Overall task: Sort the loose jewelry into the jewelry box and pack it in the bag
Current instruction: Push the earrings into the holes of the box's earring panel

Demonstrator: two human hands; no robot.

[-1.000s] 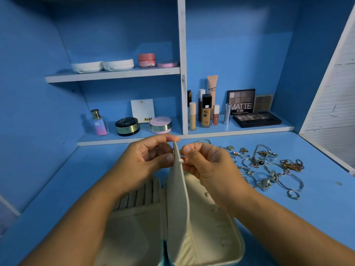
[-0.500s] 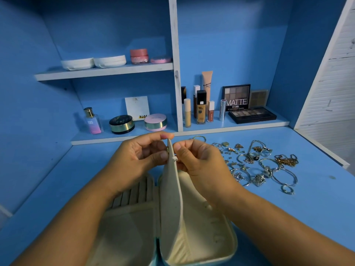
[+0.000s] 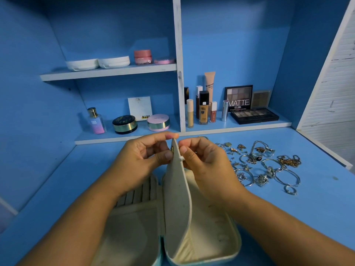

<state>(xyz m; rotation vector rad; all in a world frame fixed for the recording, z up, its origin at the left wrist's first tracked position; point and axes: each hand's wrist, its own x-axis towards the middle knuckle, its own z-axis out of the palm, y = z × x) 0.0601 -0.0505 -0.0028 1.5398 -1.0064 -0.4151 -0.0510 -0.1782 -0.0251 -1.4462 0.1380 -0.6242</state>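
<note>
- Step in hand, by judgement: fastening a small piece onto the insert of the jewelry box (image 3: 211, 244). Sorting barely begun, bag not in view.
- Left hand (image 3: 142, 156), right hand (image 3: 205, 162): close together, each pinching the top edge of the middle flap (image 3: 178, 192) from opposite sides. Small gold bit (image 3: 172, 150) by the left thumb, too small to identify.
- Jewelry box: cream-lined, lying open on the blue desk (image 3: 317, 217) directly ahead, flap upright between its halves.
- Loose jewelry (image 3: 265, 166): silver and gold tangle, on the desk right of the box.
- Next move, likely: release flap, reach right, fine pinch on one piece. Chains prone to snagging.
</note>
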